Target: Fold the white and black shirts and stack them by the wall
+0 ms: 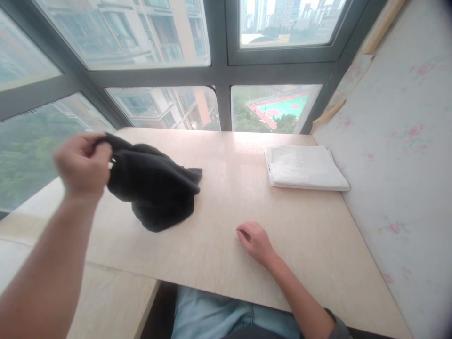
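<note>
My left hand (83,162) is raised over the left part of the pale wooden table (310,235) and grips one edge of a crumpled black garment (155,188). Most of the garment hangs from that hand, with its lower part resting on the tabletop. My right hand (256,242) lies on the table near the front edge, fingers curled loosely, holding nothing. It is well apart from the black garment.
A folded white cloth (305,167) lies at the table's far right. A wall with pale floral paper (399,155) borders the right side. Large windows (158,47) run along the back and left. My legs in light blue jeans (226,318) are below the front edge.
</note>
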### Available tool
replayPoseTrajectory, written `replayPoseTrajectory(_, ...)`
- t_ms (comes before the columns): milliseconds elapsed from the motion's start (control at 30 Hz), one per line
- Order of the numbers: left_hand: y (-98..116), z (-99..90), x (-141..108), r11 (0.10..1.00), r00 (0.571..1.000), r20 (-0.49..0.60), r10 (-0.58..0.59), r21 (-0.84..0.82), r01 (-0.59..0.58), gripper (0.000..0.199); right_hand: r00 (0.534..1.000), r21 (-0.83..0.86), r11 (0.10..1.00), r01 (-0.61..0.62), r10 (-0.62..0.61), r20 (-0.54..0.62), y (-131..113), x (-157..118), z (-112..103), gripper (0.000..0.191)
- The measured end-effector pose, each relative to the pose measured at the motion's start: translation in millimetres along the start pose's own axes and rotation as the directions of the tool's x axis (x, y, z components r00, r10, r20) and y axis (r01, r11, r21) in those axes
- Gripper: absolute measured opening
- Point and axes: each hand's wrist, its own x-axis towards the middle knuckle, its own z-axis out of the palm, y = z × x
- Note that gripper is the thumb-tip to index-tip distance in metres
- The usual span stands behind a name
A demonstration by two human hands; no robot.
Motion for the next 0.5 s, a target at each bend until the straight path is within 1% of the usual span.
replayPoseTrajectory(33,0,12.8,-28,0.999,0.998,0.061,0.026,0.019,-0.027,0.036,1.000,0.028,0.999,-0.023,0.023,-0.004,-1,0,0,0.018)
replayPoseTrajectory(67,0,25.6,-57,0.997,0.990,0.139,0.022,0.067,-0.031,0.033,0.998,0.073,0.996,-0.060,0.060,-0.003,-1,1,-1,0.019)
replayPoseTrajectory(100,0,37.5,-86,0.992,0.967,0.253,0.016,0.118,-0.047,0.033,0.994,0.136,0.985,-0.107,0.107,0.003,-1,2,-4,0.019)
replayPoseTrajectory(133,-1,47.6,-112,0.991,0.943,0.332,0.029,0.115,-0.072,0.032,0.987,0.209,0.965,-0.157,0.159,0.010,1,4,-8,0.020)
replayPoseTrajectory(167,-4,55.4,-135,0.990,0.918,0.392,0.051,0.100,-0.098,0.030,0.978,0.277,0.939,-0.202,0.207,0.010,4,7,-15,0.021)
replayPoseTrajectory(200,-6,60.4,-152,0.989,0.904,0.425,0.055,0.099,-0.107,0.032,0.968,0.324,0.917,-0.233,0.249,-0.010,10,12,-24,0.023)
replayPoseTrajectory(233,-9,62.8,-165,0.989,0.895,0.443,0.056,0.095,-0.109,0.033,0.958,0.339,0.908,-0.245,0.280,-0.058,17,18,-37,0.024)
replayPoseTrajectory(267,-12,62.8,-172,0.989,0.895,0.442,0.055,0.098,-0.109,0.033,0.946,0.318,0.917,-0.242,0.295,-0.132,27,26,-52,0.026)
replayPoseTrajectory(300,-14,61.0,-175,0.989,0.907,0.417,0.053,0.104,-0.105,0.033,0.929,0.257,0.938,-0.233,0.293,-0.224,39,36,-69,0.027)
replayPoseTrajectory(333,-15,58.0,-176,0.989,0.929,0.365,0.058,0.105,-0.103,0.032,0.910,0.169,0.960,-0.225,0.269,-0.316,52,47,-88,0.028)
replayPoseTrajectory(400,-9,51.1,-176,0.990,0.971,0.221,0.093,0.084,-0.114,0.028,0.875,-0.046,0.970,-0.238,0.194,-0.445,78,72,-127,0.030)
replayPoseTrajectory(433,-2,48.3,-178,0.990,0.983,0.143,0.113,0.069,-0.124,0.028,0.864,-0.146,0.955,-0.258,0.161,-0.476,91,86,-146,0.033)
replayPoseTrajectory(467,8,46.7,-181,0.989,0.987,0.091,0.136,0.051,-0.141,0.028,0.871,-0.244,0.931,-0.271,0.130,-0.475,103,98,-162,0.037)
replayPoseTrajectory(500,21,46.5,-187,0.986,0.984,0.070,0.165,0.026,-0.167,0.029,0.887,-0.336,0.899,-0.280,0.108,-0.449,114,110,-175,0.043)
